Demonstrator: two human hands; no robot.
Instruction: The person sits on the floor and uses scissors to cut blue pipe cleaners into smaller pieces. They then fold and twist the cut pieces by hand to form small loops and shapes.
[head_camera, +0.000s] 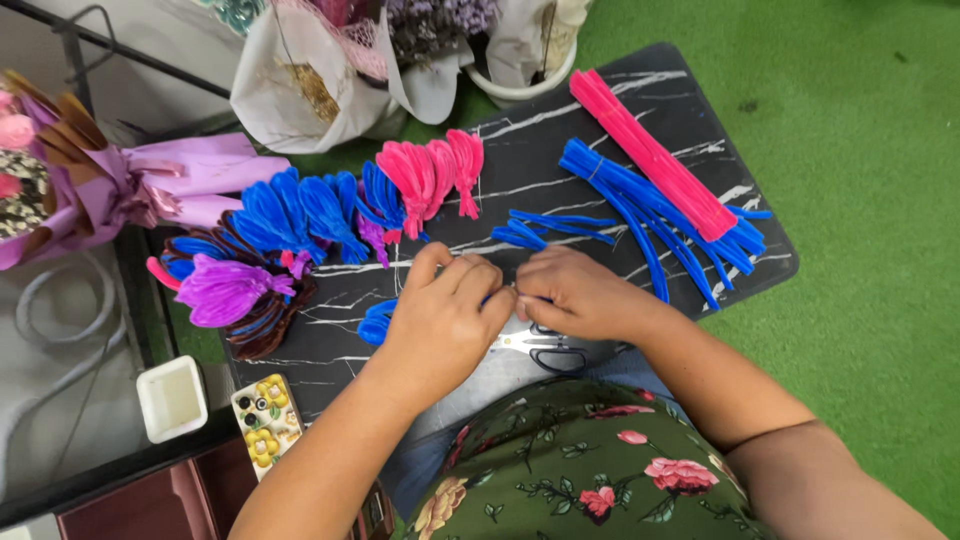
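A: Both hands meet at the near edge of the dark marbled worktop (640, 95). The left hand (440, 320) and right hand (575, 295) are each pinched on a blue pipe cleaner (378, 322) whose loop sticks out by the left wrist.

B: For a tight twist, the person would do well to keep the fingertips close together.

A: The twisting point itself is hidden under the knuckles. Scissors (540, 345) lie half covered beneath the right hand. Finished blue petals (300, 215) and a pink stick bundle (650, 155) sit well apart.
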